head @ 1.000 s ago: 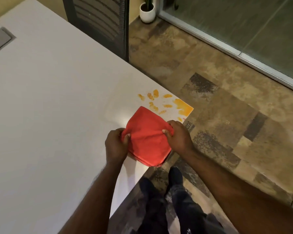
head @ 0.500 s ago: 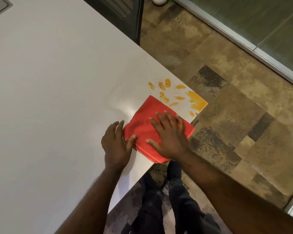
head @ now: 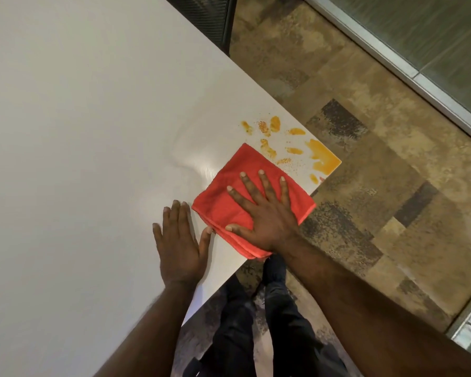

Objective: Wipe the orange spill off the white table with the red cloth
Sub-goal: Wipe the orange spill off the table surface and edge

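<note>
**Cloth is down, but the spill is not yet touched**

Nearest you, your left hand [head: 178, 246] lies flat on the white table [head: 79, 131], fingers loosely spread and holding nothing; its thumb tip just touches the near edge of the red cloth [head: 220, 197]. Your right hand [head: 264, 210] is pressed palm-down on top of that cloth, fingers splayed wide, pinning it rather than gripping it. The cloth is folded into a thick square at the table's corner, with its right side hanging slightly past the edge.

Just beyond the cloth's far corner sits the orange spill [head: 324, 159]: a large patch right at the table's corner, several smaller smears further in, and fine specks between them. All of it looks untouched, and none of it lies under the cloth as far as you can see.

So the wiping itself seems to be all ahead of you: push forward and right across the smears, taking care not to sweep the mess over the edge onto the floor [head: 365, 227].
</note>
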Demonstrator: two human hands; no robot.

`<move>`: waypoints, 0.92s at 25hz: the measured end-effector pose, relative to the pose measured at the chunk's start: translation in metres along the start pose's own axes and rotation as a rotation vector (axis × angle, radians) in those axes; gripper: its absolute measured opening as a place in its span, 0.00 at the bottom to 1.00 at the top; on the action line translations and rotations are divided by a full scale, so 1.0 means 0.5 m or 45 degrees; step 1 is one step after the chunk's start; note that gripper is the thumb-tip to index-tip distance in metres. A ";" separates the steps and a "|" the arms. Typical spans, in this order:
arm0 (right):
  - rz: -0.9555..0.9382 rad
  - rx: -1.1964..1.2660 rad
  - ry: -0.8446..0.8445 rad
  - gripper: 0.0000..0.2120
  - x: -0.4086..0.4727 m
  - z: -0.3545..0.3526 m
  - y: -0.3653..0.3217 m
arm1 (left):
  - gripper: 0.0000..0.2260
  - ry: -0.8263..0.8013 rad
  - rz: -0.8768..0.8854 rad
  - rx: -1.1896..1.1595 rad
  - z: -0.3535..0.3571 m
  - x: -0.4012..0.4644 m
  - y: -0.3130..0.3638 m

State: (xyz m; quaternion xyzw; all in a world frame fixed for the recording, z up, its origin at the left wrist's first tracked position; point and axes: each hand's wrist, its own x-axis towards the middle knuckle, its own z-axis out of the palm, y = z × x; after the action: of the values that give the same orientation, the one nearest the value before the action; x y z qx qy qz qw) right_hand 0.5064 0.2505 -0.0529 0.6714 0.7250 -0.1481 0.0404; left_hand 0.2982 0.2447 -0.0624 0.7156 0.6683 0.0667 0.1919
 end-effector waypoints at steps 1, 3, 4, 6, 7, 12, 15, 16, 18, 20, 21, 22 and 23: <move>0.001 0.001 0.005 0.38 0.001 0.001 0.001 | 0.37 0.006 0.002 0.002 -0.001 -0.001 0.001; -0.001 -0.001 0.011 0.37 0.000 0.002 0.002 | 0.37 0.015 0.013 0.005 -0.001 -0.003 0.002; 0.001 0.001 0.015 0.36 0.000 0.004 0.003 | 0.36 0.018 0.016 0.005 0.000 -0.003 0.002; 0.016 0.008 0.027 0.36 -0.001 0.005 0.000 | 0.35 0.025 0.015 0.005 0.001 -0.004 0.002; 0.020 -0.002 0.026 0.37 -0.002 0.005 -0.002 | 0.34 0.029 0.014 0.005 0.002 -0.005 0.002; 0.026 -0.062 -0.047 0.43 -0.004 0.002 -0.021 | 0.32 0.046 0.019 0.006 0.002 -0.004 0.003; 0.021 -0.029 -0.004 0.34 0.005 0.012 -0.024 | 0.32 0.057 0.023 0.029 0.008 -0.002 -0.003; 0.021 -0.032 0.018 0.31 0.007 0.017 -0.023 | 0.33 0.060 0.025 0.037 0.009 -0.003 -0.005; 0.010 -0.032 0.052 0.29 0.010 0.025 -0.016 | 0.33 0.068 0.025 0.050 0.013 -0.002 -0.007; -0.009 -0.024 0.076 0.28 0.013 0.029 -0.011 | 0.33 0.082 0.012 0.044 0.016 -0.002 -0.008; -0.018 -0.022 0.087 0.27 0.015 0.030 -0.008 | 0.33 0.089 0.011 0.041 0.017 -0.003 -0.007; -0.027 -0.019 0.095 0.27 0.016 0.030 -0.005 | 0.33 0.094 0.013 0.039 0.017 -0.003 -0.006; -0.034 -0.012 0.102 0.27 0.016 0.032 -0.001 | 0.33 0.095 0.016 0.042 0.018 -0.005 -0.005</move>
State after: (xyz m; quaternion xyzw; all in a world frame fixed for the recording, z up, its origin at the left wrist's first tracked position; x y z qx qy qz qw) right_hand 0.5031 0.2541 -0.0703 0.6670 0.7355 -0.1183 0.0126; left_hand 0.2986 0.2409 -0.0712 0.7199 0.6715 0.0836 0.1547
